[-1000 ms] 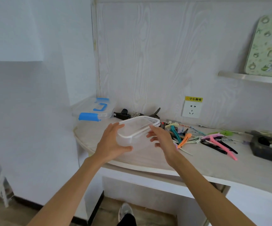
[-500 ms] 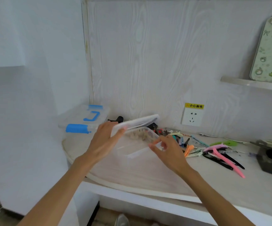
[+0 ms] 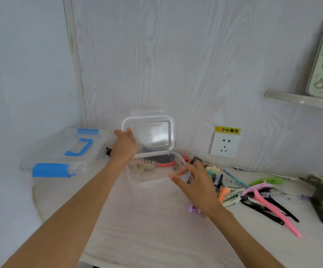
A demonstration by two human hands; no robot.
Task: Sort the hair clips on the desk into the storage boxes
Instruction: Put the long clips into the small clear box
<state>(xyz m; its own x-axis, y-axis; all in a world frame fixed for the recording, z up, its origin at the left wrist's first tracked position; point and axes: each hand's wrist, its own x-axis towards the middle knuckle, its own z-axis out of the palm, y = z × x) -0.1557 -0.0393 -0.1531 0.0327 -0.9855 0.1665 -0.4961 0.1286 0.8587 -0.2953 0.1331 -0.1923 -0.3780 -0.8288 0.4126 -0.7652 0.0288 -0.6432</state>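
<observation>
Now left hand [image 3: 125, 146] fingers grip the lid [image 3: 149, 133]; right hand [image 3: 194, 179] fingers pinch the box [image 3: 152, 176] rim.

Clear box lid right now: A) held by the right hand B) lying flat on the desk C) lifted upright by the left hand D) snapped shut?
C: the left hand holds the lid upright by its left edge above the open box, while the right hand is at the box's right rim.
</observation>
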